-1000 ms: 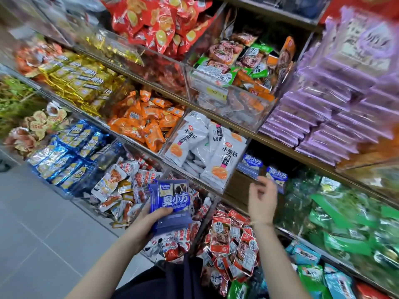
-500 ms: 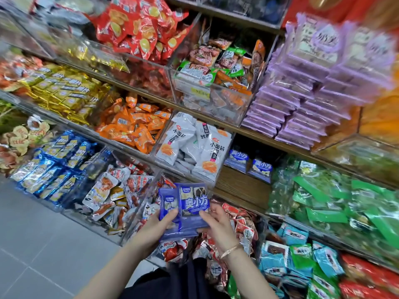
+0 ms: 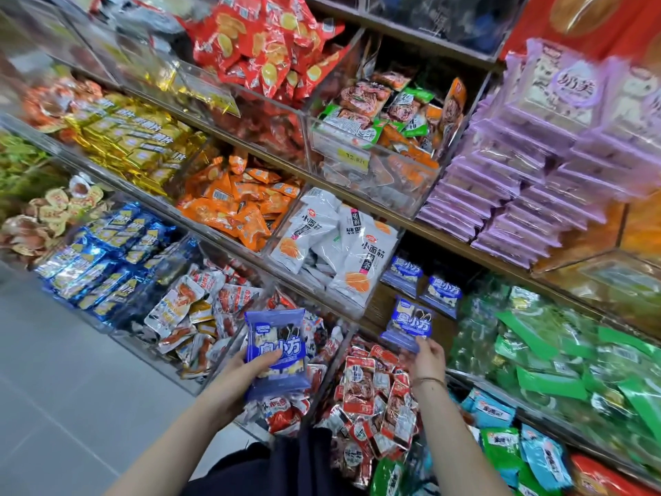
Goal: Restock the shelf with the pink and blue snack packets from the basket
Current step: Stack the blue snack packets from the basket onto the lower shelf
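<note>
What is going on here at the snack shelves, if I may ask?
A person is restocking snacks. The left hand holds a small stack of blue packets, and the right hand pinches a single blue packet by its lower edge, held up before the wooden shelf bay where two matching packets already stand.

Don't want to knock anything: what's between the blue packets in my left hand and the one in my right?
In the head view, a clear bin divider and red-and-white snack packets.

Two hands (image 3: 427,359), at least four blue packets (image 3: 277,347)
</note>
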Available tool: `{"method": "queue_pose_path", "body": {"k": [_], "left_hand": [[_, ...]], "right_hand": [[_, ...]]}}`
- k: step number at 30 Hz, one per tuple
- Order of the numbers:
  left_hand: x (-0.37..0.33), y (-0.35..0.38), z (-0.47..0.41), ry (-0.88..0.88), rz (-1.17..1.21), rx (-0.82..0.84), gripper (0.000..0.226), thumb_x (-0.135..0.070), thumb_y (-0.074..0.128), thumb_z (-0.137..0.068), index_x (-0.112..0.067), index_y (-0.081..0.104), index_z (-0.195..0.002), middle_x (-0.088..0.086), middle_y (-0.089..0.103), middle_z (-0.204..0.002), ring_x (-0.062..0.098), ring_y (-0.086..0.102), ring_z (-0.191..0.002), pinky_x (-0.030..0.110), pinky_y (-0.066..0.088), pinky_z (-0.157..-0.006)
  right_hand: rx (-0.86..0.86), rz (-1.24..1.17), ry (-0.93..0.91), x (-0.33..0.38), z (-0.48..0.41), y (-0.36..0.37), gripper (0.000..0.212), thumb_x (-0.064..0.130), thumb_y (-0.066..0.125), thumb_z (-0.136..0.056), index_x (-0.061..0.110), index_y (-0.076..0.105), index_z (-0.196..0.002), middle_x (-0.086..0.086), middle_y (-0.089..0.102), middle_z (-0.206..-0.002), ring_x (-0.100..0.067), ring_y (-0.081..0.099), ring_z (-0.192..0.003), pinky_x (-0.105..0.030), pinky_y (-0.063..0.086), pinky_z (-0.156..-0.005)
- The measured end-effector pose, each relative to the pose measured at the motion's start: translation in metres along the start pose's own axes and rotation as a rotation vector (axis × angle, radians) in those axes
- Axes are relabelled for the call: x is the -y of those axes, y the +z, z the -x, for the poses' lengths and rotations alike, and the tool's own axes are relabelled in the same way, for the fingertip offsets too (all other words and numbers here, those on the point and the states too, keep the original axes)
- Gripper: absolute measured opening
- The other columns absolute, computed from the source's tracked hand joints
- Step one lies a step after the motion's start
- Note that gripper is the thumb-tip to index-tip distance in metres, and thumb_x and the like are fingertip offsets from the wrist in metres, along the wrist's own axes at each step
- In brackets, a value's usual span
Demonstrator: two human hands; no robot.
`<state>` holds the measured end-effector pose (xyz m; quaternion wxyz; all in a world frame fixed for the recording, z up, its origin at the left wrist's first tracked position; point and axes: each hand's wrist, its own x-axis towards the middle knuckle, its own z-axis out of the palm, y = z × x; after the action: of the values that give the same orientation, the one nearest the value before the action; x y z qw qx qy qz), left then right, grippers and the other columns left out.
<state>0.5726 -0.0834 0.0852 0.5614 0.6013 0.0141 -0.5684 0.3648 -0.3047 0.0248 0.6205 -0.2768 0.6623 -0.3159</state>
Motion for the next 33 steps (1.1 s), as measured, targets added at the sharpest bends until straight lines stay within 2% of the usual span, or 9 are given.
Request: {"method": "queue_pose_path", "body": {"k": [3, 8, 12, 17, 20, 24, 27, 30, 33], "left_hand": [[0.001, -0.005, 0.000, 0.017, 0.015, -0.029, 0.039, -0.021, 0.071, -0.076, -0.010, 0.060, -0.112, 0.010, 0.074, -0.099, 0.022, 0.072, -0.076, 0.028, 0.054, -0.056], [0.002, -0.009, 0.002, 0.035, 0.046, -0.052, 0.035, -0.021, 0.069, -0.078, -0.012, 0.060, -0.110, 0.008, 0.075, -0.095, 0.019, 0.071, -0.073, 0.026, 0.054, -0.055], [0.003, -0.009, 0.003, 0.034, 0.065, -0.054, 0.040, -0.021, 0.071, -0.074, -0.011, 0.060, -0.111, 0.011, 0.074, -0.098, 0.021, 0.071, -0.075, 0.027, 0.054, -0.053], [0.002, -0.004, 0.001, 0.031, 0.067, -0.053, 0.046, -0.023, 0.074, -0.067, -0.011, 0.061, -0.109, 0.010, 0.074, -0.096, 0.021, 0.073, -0.074, 0.026, 0.054, -0.052], [0.002, -0.001, -0.001, 0.020, 0.061, -0.049, 0.049, -0.024, 0.076, -0.064, -0.012, 0.060, -0.109, 0.010, 0.075, -0.095, 0.021, 0.073, -0.075, 0.026, 0.055, -0.055], [0.002, 0.007, -0.001, 0.009, 0.033, 0.000, 0.043, -0.024, 0.077, -0.065, -0.021, 0.056, -0.103, 0.008, 0.075, -0.094, 0.023, 0.073, -0.078, 0.029, 0.056, -0.057], [0.002, 0.016, 0.000, -0.009, -0.041, 0.043, 0.048, -0.028, 0.077, -0.065, -0.020, 0.056, -0.107, 0.007, 0.075, -0.096, 0.023, 0.073, -0.081, 0.029, 0.056, -0.061], [0.002, 0.023, 0.000, -0.025, -0.112, 0.069, 0.051, -0.032, 0.076, -0.068, -0.017, 0.058, -0.113, 0.003, 0.075, -0.097, 0.022, 0.072, -0.087, 0.028, 0.056, -0.066], [0.002, 0.024, -0.001, -0.022, -0.140, 0.065, 0.051, -0.035, 0.075, -0.070, -0.016, 0.058, -0.115, 0.005, 0.074, -0.103, 0.025, 0.071, -0.093, 0.036, 0.055, -0.080]], "right_hand": [[0.035, 0.049, -0.002, 0.013, -0.018, 0.021, 0.029, 0.013, 0.050, -0.096, 0.011, 0.040, -0.122, -0.007, 0.057, -0.096, -0.019, 0.059, -0.067, -0.023, 0.051, -0.054], [0.127, 0.925, -0.209, 0.008, -0.040, 0.035, 0.032, 0.019, 0.049, -0.096, 0.000, 0.050, -0.121, -0.022, 0.060, -0.117, -0.024, 0.055, -0.079, -0.034, 0.047, -0.070], [0.191, 1.175, -0.272, 0.005, -0.054, 0.027, 0.038, 0.025, 0.046, -0.097, 0.000, 0.052, -0.124, -0.027, 0.050, -0.129, -0.029, 0.058, -0.095, -0.040, 0.047, -0.084], [0.156, 0.875, -0.146, 0.013, -0.039, 0.015, 0.054, 0.029, 0.051, -0.094, 0.006, 0.036, -0.140, -0.018, 0.050, -0.133, -0.032, 0.055, -0.110, -0.042, 0.045, -0.091], [0.123, 0.625, -0.216, 0.016, -0.005, 0.012, 0.036, 0.026, 0.053, -0.093, 0.009, 0.050, -0.125, -0.011, 0.060, -0.116, -0.024, 0.059, -0.094, -0.040, 0.050, -0.082], [0.480, 0.636, -0.305, 0.007, 0.070, 0.023, 0.010, 0.033, 0.052, -0.091, 0.027, 0.058, -0.097, 0.002, 0.063, -0.095, -0.007, 0.059, -0.075, -0.017, 0.048, -0.061], [0.758, 0.709, -0.231, -0.009, 0.109, 0.038, 0.019, 0.038, 0.057, -0.089, 0.028, 0.055, -0.105, 0.008, 0.060, -0.105, -0.005, 0.061, -0.091, -0.012, 0.049, -0.064], [0.774, 0.704, -0.227, -0.025, 0.120, 0.045, 0.024, 0.032, 0.064, -0.086, 0.028, 0.054, -0.107, 0.012, 0.061, -0.107, -0.002, 0.058, -0.099, -0.014, 0.048, -0.079], [0.718, 0.565, -0.196, -0.032, 0.120, 0.043, 0.016, 0.024, 0.063, -0.087, 0.021, 0.059, -0.103, 0.008, 0.066, -0.102, -0.001, 0.062, -0.090, -0.009, 0.047, -0.073]]}}
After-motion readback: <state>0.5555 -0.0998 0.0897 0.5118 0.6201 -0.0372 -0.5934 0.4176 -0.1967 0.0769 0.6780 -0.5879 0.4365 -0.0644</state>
